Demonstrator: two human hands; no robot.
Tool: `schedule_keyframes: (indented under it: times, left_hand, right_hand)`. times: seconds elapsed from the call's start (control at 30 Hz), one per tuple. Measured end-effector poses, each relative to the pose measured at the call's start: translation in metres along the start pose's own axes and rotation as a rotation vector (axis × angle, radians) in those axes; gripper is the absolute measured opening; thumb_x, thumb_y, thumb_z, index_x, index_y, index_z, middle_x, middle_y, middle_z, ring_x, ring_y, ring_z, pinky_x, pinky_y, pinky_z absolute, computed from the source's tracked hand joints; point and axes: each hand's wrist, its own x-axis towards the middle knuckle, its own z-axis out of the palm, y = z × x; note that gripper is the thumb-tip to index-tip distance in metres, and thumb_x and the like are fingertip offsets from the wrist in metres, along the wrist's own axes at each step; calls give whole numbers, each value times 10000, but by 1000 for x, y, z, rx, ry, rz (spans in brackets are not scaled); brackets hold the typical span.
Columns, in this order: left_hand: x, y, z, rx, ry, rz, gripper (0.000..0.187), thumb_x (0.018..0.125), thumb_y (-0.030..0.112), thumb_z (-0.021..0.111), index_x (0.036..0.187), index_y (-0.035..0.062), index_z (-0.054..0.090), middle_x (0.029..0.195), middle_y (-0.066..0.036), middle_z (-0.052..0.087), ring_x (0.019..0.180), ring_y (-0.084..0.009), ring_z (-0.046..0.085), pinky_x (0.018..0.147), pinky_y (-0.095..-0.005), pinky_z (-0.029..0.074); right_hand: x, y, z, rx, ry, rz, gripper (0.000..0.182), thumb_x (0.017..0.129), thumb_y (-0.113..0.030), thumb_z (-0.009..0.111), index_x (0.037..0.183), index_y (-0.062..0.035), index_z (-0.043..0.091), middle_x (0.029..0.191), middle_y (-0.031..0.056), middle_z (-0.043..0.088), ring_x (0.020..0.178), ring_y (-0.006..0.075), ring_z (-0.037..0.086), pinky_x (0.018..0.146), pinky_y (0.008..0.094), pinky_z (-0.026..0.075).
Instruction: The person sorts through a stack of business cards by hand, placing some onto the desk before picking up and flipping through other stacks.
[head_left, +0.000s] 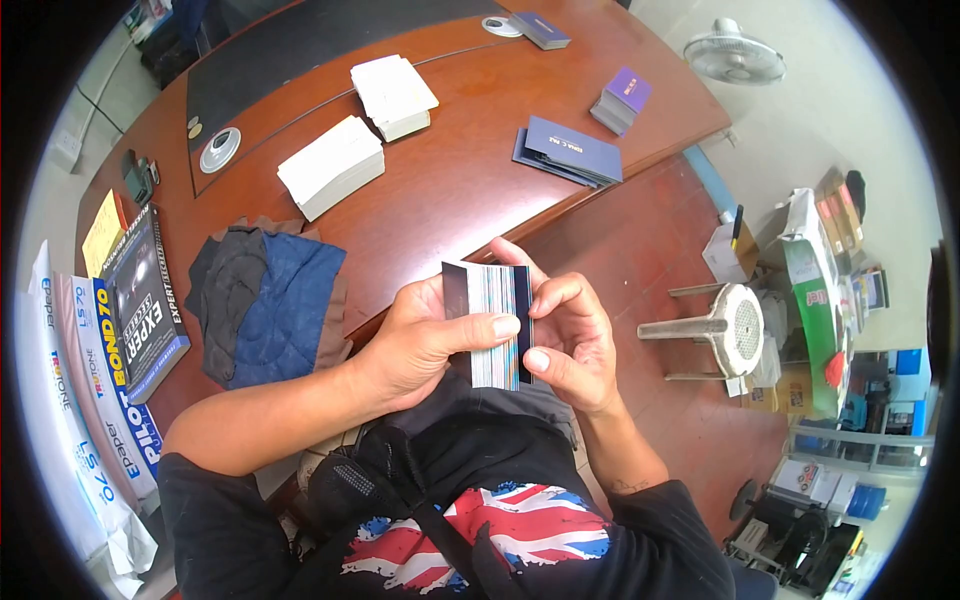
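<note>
A thick stack of cards (490, 362), seen edge-on with many thin white and coloured edges, is held above my lap. My left hand (425, 338) wraps its left side, the thumb lying across the card edges. On the right, my right hand (578, 345) grips the dark card at that end, with thumb below and bent fingers above. Two white card stacks (335, 165) (393, 90) stand on the wooden table (460, 170) beyond my hands. Dark blue cards or folders (570, 150) lie near the table's right edge.
A purple-topped stack (622, 98) and a small blue stack (540, 30) sit farther back. Folded dark cloths (270, 300), a black book (145, 300) and paper packs (100, 390) are at left. A white plastic stool (738, 328) stands on the floor at right, below a fan (735, 52).
</note>
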Motion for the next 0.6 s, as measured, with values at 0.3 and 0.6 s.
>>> schedule_keyframes:
  times: [0.3, 0.6]
  left_hand:
    - [1, -3, -3, 9, 4, 10, 378, 881, 104, 747, 1215, 21, 589, 1109, -69, 673, 1028, -162, 673, 949, -335, 548]
    - [1, -3, -3, -8, -7, 3, 337, 893, 111, 747, 1191, 37, 609, 1096, -40, 675, 992, -117, 671, 906, -303, 551]
  right_hand:
    - [0, 1, 1, -26, 18, -7, 362, 849, 74, 707, 1109, -68, 499, 1592, 308, 249, 1350, 255, 486, 1010, 389, 503]
    - [-2, 0, -4, -105, 2, -61, 288, 862, 79, 639, 1113, -30, 552, 1593, 310, 255, 1360, 268, 483, 1057, 390, 463]
